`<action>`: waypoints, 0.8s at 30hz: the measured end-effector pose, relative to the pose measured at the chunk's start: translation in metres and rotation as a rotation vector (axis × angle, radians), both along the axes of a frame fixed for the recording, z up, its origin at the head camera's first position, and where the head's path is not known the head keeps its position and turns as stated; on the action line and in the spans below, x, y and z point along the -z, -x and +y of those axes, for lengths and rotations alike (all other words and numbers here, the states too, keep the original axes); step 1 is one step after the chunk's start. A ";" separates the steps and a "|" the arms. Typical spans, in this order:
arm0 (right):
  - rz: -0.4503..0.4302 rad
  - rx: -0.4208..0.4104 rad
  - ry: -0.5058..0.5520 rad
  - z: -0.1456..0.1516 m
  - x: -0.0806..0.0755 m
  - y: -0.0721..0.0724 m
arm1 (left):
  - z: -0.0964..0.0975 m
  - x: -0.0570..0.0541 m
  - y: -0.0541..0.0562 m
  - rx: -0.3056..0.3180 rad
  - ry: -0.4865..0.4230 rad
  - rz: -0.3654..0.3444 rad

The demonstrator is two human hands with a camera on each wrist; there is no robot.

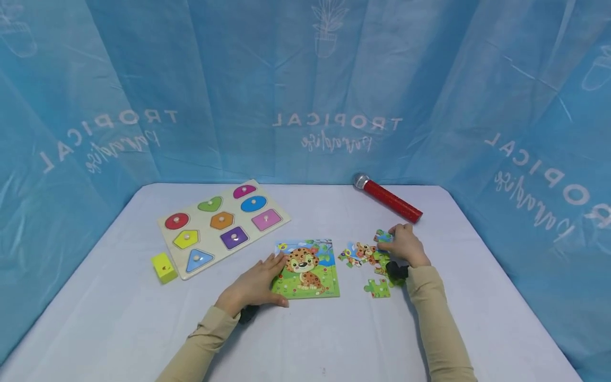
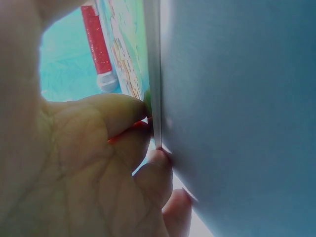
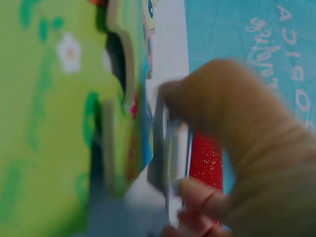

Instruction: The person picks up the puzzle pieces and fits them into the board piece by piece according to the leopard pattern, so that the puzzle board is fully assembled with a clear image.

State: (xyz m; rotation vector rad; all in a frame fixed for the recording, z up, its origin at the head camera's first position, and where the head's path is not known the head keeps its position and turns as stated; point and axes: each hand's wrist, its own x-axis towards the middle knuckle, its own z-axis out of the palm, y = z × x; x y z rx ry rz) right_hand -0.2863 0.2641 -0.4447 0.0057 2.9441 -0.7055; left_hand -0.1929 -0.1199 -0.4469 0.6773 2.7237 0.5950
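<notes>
A square picture puzzle board [image 1: 307, 276] with a spotted leopard cub lies on the table. My left hand [image 1: 258, 281] rests at its left side, fingers loosely spread; in the left wrist view the fingertips touch the board's edge [image 2: 154, 74]. To the right is a cluster of loose jigsaw pieces [image 1: 365, 252], with one green corner piece [image 1: 378, 288] closer to me. At the far side of that cluster, my right hand [image 1: 407, 245] pinches a blue-and-green jigsaw piece [image 1: 383, 235] between thumb and fingers. That piece appears edge-on and blurred in the right wrist view.
A wooden peg board [image 1: 210, 239] with coloured shapes lies at the back left, a yellow block [image 1: 164, 267] beside its near corner. Behind my right hand, a red toy microphone [image 1: 391, 200] lies slantwise. A blue printed curtain [image 1: 296, 79] surrounds the table's back and sides.
</notes>
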 end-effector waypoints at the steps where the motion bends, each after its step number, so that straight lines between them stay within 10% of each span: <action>1: 0.009 -0.010 0.009 -0.002 0.000 0.000 | 0.000 0.000 -0.001 0.003 -0.004 0.001; 14: 0.036 -0.317 0.029 -0.098 -0.009 -0.019 | 0.001 -0.001 -0.002 -0.007 0.001 0.001; 24: 0.071 -0.346 0.008 -0.127 -0.003 -0.026 | 0.002 -0.006 -0.003 -0.006 0.016 -0.003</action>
